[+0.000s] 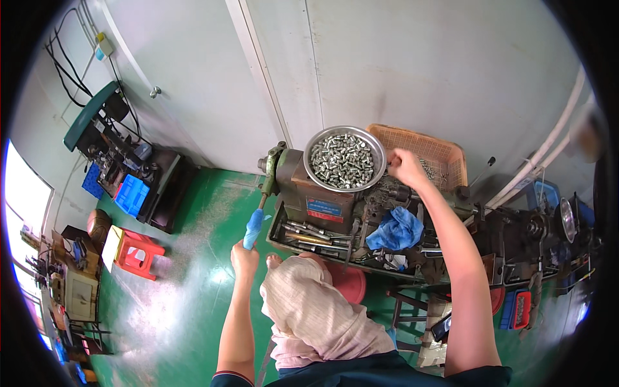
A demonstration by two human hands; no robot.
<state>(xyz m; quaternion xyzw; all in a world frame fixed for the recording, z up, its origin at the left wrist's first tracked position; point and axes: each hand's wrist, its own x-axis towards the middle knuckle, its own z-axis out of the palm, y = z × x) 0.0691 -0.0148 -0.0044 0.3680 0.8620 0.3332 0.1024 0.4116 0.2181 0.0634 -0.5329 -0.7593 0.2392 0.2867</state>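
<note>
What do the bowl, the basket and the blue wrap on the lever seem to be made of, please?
The bowl: bare metal, probably stainless steel; its silver rim shines.
The basket: likely tan plastic, matte, judging by its even lattice walls.
The blue wrap: thin cloth or plastic, slightly creased; the look leaves it open.

There are two hands [244, 260] [406, 166], one bowl [379, 147] of too many metal bits [340, 160] to count, one tan basket [461, 158] and one crumpled blue rag [394, 230].
</note>
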